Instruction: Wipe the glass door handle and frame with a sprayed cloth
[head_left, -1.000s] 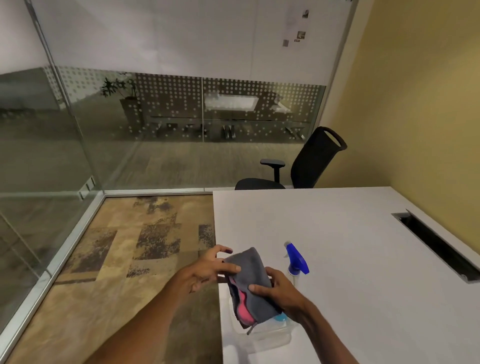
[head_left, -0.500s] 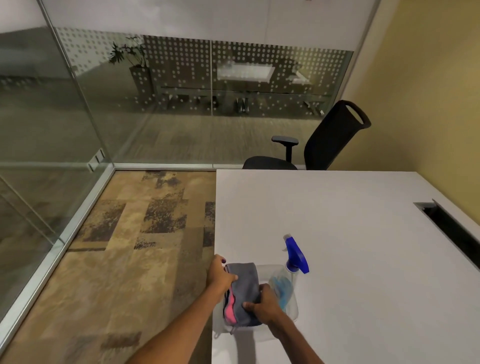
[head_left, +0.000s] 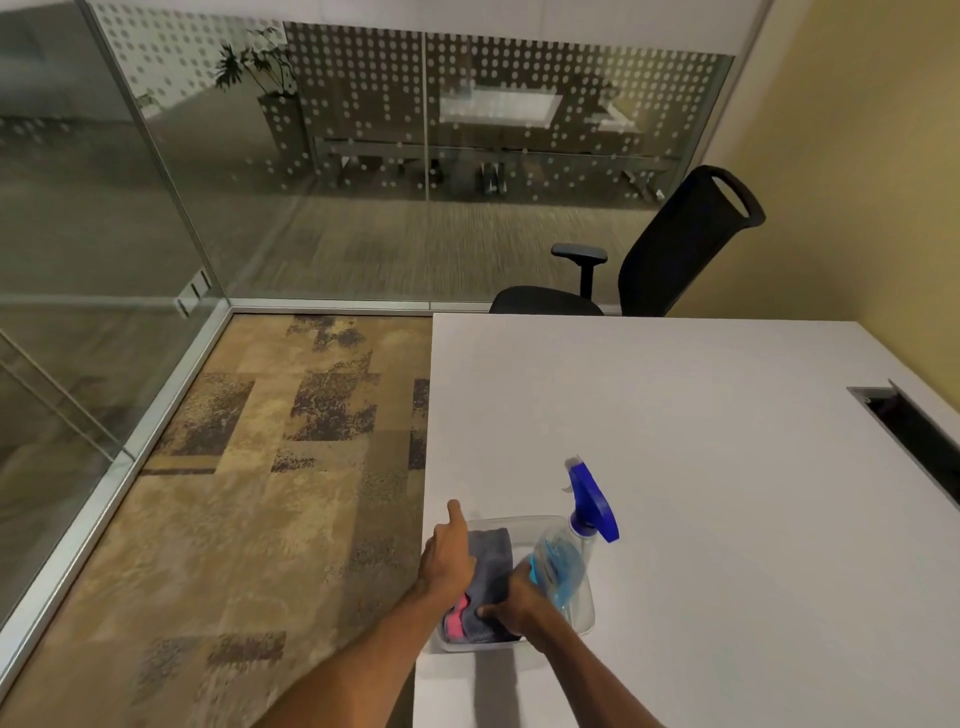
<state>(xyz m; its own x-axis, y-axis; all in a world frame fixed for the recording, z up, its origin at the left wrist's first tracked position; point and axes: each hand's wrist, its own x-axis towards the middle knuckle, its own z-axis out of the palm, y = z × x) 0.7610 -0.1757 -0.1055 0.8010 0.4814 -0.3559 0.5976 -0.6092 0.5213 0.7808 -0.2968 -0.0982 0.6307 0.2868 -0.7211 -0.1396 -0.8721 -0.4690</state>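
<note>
Cloth (head_left: 489, 564) sits folded in the clear tub (head_left: 582, 618), long axis running away from the person, both hands (head_left: 448, 558) pinching its sides; spray bottle (head_left: 571, 545) immediately right

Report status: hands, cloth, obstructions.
Left hand and right hand both on the grey cloth, pressed into the clear tub. Spray bottle leans in the tub too. Nothing blocking.

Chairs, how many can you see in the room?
1. A black office chair stands at the far end of the white table, beside the yellow wall. More could be hidden outside the camera's view.
</note>
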